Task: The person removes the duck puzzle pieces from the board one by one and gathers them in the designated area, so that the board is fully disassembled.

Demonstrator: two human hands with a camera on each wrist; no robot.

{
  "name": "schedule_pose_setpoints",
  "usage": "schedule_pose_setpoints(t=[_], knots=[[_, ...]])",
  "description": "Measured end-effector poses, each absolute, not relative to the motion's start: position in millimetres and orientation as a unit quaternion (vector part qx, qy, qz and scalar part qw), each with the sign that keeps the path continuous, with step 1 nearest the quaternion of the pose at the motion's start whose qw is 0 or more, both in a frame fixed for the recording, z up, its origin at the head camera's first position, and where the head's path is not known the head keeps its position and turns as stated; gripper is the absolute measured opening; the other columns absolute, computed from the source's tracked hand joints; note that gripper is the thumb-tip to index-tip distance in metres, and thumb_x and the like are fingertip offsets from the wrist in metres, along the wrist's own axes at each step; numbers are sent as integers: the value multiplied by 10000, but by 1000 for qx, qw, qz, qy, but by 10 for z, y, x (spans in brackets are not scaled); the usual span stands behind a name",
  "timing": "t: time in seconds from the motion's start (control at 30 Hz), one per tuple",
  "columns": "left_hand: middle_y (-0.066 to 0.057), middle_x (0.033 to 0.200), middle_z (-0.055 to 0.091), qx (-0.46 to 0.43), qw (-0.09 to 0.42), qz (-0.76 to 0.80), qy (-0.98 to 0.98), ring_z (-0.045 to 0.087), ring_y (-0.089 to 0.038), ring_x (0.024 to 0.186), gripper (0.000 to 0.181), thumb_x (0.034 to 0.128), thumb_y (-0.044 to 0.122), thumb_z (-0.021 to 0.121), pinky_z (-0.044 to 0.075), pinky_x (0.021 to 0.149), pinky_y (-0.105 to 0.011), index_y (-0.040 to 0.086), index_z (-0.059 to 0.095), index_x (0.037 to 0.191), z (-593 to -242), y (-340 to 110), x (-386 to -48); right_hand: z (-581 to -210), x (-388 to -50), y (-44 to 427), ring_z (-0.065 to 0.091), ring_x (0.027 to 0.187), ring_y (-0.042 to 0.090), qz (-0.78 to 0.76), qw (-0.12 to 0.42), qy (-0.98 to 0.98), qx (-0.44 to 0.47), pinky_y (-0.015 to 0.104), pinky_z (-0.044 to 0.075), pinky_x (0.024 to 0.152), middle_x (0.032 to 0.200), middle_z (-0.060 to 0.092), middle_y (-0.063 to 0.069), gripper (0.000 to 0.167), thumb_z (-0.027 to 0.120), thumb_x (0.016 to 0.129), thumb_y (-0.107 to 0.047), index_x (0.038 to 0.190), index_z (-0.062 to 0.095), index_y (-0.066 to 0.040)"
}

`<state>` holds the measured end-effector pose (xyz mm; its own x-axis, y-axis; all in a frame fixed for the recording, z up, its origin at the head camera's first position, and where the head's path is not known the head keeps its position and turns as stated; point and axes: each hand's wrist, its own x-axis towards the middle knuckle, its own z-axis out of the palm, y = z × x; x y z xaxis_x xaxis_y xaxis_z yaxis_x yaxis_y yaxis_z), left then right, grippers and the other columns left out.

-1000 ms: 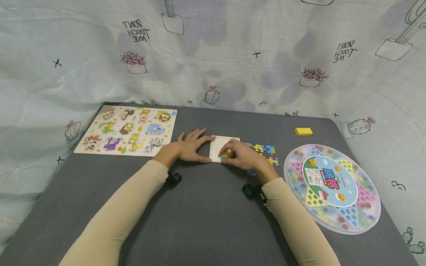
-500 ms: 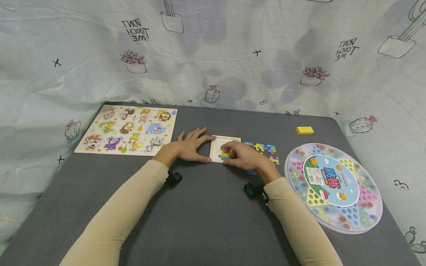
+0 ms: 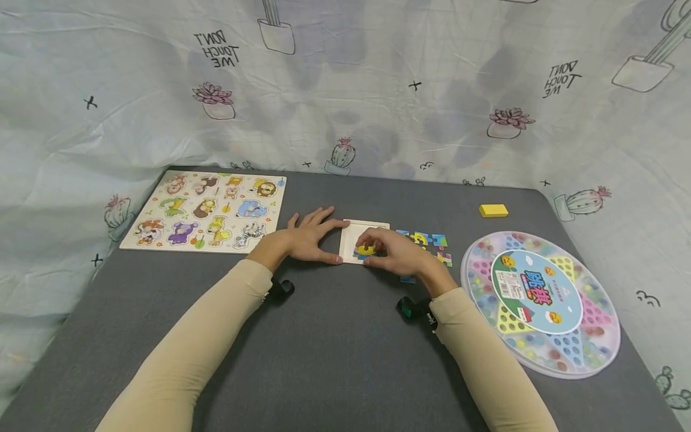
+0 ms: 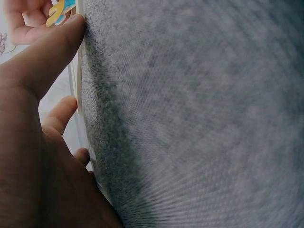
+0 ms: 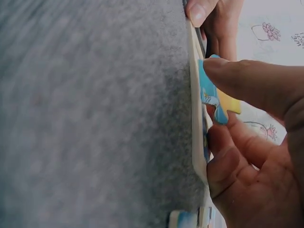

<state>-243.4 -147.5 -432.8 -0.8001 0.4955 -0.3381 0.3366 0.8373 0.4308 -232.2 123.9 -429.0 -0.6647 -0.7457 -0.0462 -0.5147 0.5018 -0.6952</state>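
Note:
A small pale puzzle tray [image 3: 351, 231] with a raised rim lies flat at mid-table. Spread out at its left side, my left hand [image 3: 313, 237] touches the tray's edge with thumb and index finger. From the right, my right hand [image 3: 398, 252] pinches a blue and yellow jigsaw piece [image 5: 209, 88] between thumb and fingers. That piece is tilted over the tray's near part in the right wrist view. The right fingers partly cover the tray. Just right of the tray, several loose jigsaw pieces [image 3: 439, 240] lie on the table, some hidden behind the right hand.
An animal puzzle board [image 3: 227, 207] lies at the back left. To the right is a round Chinese checkers box [image 3: 540, 300] with coloured marbles. Behind it sits a yellow block [image 3: 493, 210]. A patterned curtain [image 3: 378, 90] hangs at the back of the grey table [image 3: 335, 360].
The right fingers have shifted slightly right and turned the jigsaw piece a little within the tray, showing more of it. My left hand stays in place at the tray's edge.

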Motion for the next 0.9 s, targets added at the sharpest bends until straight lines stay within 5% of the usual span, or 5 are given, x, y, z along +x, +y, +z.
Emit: schedule_pose_setpoints(t=[0.47,0.9], knots=[[6,1739,-89,220,226,171,934,-94,-308,1595,911,881,701,661,-52,1186,-718,454,201,1627,-4344,-1462,-2443,-4297,-2298,1319,684,1006,249,-352,150,849,-366,458,554,868,1216,673,112,406,696,989,-107,1386,632,-154],[27,1736,-107,208,238,163,934,-116,-292,1594,920,868,713,655,-72,1191,-702,471,188,1623,-4348,-1426,-2475,-4183,-2216,1528,572,673,190,-440,133,815,-353,331,496,637,1257,681,69,378,641,1027,-106,1404,638,-117]])
